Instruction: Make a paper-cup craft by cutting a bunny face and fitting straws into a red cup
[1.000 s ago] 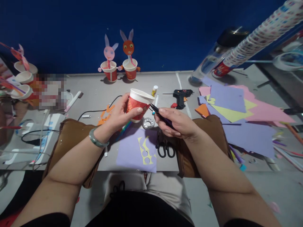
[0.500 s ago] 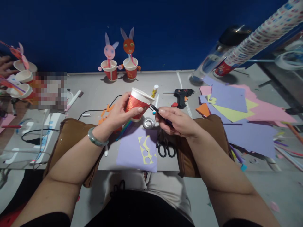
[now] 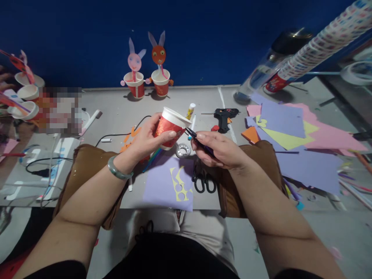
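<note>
My left hand (image 3: 147, 137) is wrapped round a red and white paper cup (image 3: 170, 130), held tilted above the table with its mouth up and to the right. A dark, slim pointed tool (image 3: 190, 132) is closed in my right hand (image 3: 213, 149). Its tip is at the cup's right side, just under the rim; I cannot tell if it pierces the wall. The fingers hide most of the tool, so its kind is unclear. Below the hands lie a silver round case (image 3: 183, 150), black-handled scissors (image 3: 205, 182) and a purple paper sheet (image 3: 158, 190) with a yellow cut-out scrap (image 3: 179, 184).
Two cup rabbits (image 3: 135, 85) stand by the blue wall. A black glue gun (image 3: 223, 118) and glue stick (image 3: 190, 111) lie ahead. At right are coloured papers (image 3: 308, 170), a bottle (image 3: 255, 77) and stacked cups (image 3: 322, 46). A power strip (image 3: 62, 162) and another person's hand (image 3: 5, 79) are left.
Both hands keep their holds on the cup and the tool, almost still. The view has shifted very slightly. The other person's hand at far left has moved a little.
</note>
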`<state>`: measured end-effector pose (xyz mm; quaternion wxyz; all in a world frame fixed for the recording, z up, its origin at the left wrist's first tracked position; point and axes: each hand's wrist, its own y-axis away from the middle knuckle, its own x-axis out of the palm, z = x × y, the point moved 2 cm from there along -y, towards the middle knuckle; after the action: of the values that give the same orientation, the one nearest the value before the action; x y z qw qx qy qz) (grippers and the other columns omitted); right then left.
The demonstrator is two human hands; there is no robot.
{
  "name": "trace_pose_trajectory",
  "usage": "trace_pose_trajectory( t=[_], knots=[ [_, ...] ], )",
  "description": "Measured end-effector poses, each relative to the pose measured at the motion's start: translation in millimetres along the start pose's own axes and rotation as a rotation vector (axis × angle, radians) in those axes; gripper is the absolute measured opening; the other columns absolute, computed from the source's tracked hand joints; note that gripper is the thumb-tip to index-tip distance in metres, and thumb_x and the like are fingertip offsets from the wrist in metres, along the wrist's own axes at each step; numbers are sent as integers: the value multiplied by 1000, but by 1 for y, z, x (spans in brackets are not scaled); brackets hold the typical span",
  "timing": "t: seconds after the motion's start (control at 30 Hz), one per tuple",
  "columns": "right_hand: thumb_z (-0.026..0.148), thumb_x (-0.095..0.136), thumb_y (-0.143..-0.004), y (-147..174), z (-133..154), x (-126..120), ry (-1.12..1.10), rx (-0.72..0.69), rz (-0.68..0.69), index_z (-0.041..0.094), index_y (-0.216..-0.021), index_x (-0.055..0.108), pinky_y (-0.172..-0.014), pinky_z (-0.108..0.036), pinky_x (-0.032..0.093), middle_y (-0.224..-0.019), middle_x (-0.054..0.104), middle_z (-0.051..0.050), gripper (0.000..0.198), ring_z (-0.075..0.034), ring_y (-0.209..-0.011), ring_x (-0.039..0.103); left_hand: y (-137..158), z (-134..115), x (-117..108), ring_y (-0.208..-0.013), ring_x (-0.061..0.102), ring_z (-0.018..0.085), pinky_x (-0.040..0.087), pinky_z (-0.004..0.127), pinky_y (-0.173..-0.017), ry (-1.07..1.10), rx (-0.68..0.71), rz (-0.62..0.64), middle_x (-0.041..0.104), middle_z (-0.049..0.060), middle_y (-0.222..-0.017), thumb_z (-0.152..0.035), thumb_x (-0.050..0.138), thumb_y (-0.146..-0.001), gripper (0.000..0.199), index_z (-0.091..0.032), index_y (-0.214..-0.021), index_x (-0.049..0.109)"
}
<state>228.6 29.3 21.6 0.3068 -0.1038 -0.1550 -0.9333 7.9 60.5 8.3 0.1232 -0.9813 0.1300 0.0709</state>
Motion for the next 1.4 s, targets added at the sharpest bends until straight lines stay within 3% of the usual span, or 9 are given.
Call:
trace_pose_trajectory(
  t=[0.2,0.73,1.4],
  knots=[
    [56,62,-96,-1,-1,-1,-5,3,14,17,-83,60,-30,-15,20,-43,50,8,41,-3,-28,27,1,1,-1,-84,62,18,50,31,-75,-20,-3,6,70,6,-98,-62,80,-78,57,-19,-112,67],
    [54,65,-96,-2,-1,-2,-36,47,34,16,-79,61,-30,-14,17,-39,48,8,41,-2,-27,25,0,-2,-8,-82,63,18,51,30,-74,33,-90,168,68,5,-95,-59,79,-80,50,-19,-108,68],
    [56,66,-94,1,-1,-2,7,62,35,18,-78,58,-28,-14,18,-41,45,9,42,-3,-27,26,-1,-2,-9,-78,65,17,52,28,-69,89,-155,236,69,5,-91,-59,79,-80,50,-18,-105,65]
  ],
)
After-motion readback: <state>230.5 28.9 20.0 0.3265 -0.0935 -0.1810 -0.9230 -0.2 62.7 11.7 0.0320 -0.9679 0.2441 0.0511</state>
